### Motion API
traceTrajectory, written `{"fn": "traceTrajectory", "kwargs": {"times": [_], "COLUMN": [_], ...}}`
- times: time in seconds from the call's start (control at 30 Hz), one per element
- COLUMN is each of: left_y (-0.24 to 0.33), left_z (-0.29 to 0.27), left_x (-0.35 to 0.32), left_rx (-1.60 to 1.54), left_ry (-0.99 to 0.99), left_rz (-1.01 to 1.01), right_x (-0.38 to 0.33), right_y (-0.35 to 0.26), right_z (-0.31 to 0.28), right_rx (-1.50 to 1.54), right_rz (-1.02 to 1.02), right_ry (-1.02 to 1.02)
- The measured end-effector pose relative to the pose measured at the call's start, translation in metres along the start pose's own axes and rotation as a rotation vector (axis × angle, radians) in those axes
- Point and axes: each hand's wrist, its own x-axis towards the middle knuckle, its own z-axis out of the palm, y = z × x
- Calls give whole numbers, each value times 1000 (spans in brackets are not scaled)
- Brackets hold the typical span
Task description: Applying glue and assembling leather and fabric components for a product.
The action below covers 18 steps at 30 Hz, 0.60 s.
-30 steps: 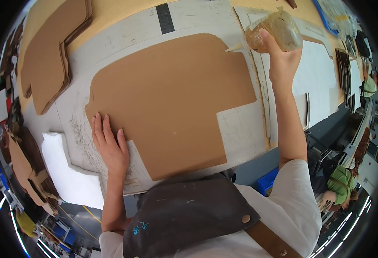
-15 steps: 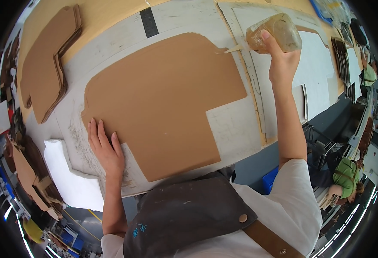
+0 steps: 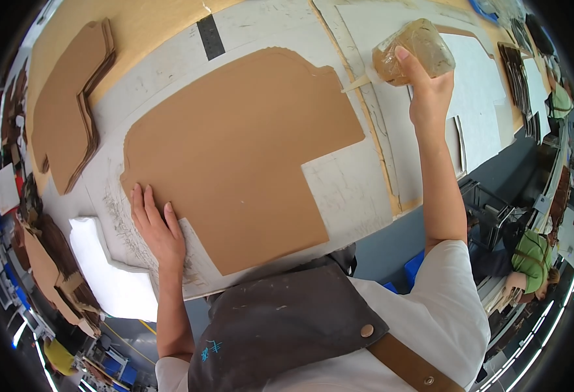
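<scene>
Workshop (stacked cardboard cutouts [image 3: 71, 111], workbench [image 3: 169, 32])

Bright, even light (rim bent)

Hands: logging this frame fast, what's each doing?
Left hand: open, flat on the brown cardboard sheet.
Right hand: closed around a translucent amber container.

Left hand [image 3: 156, 228]: slid leftward, fingertips now at the brown cardboard panel's [image 3: 241, 157] left edge. Right hand [image 3: 427, 91]: glue bottle [image 3: 414, 52] tilted slightly.
</scene>
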Motion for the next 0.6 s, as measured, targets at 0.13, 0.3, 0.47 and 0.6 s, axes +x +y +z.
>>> {"fn": "traceTrajectory", "kwargs": {"times": [0.13, 0.3, 0.47, 0.6], "left_y": [0, -2, -4, -4], "left_z": [-1, 1, 3, 2], "left_x": [0, 0, 0, 1], "left_rx": [-4, 0, 7, 9], "left_ry": [-10, 11, 22, 25], "left_rz": [4, 17, 34, 32], "right_x": [-6, -18, -32, -42], "right_y": [1, 0, 2, 4], "right_z": [-12, -27, -36, -42], "right_rx": [-43, -78, -21, -2], "right_rz": [35, 81, 100, 116], "right_ry": [-35, -58, -1, 32]}}
